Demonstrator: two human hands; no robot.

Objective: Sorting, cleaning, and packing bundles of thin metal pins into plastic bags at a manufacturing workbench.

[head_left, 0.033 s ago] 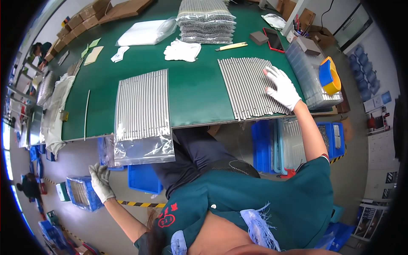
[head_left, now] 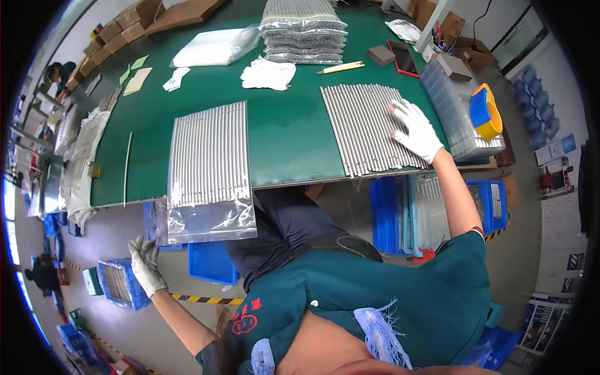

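My right hand (head_left: 415,132), in a white glove with some bare fingertips, lies flat with fingers spread on the right edge of a row of thin metal rods (head_left: 365,131). It rests on them without gripping. My left hand (head_left: 146,265), gloved too, hangs off the table's front edge at the lower left, fingers loosely apart and holding nothing. Between the hands, a clear plastic bag (head_left: 212,222) filled with a row of similar rods (head_left: 209,153) lies on the green table (head_left: 284,137), its rod-free end sticking out past the edge. A single rod (head_left: 128,169) lies further left.
Stacked bags of rods (head_left: 303,37), a pile of clear bags (head_left: 215,48), white gloves (head_left: 269,74) and a yellow cutter (head_left: 340,68) sit farther back. At right are a phone (head_left: 403,58), a clear plastic box (head_left: 447,106) and a tape roll (head_left: 486,112). Blue bins (head_left: 212,262) stand below.
My left hand has shifted very slightly up and to the left. My right hand and the rods look the same.
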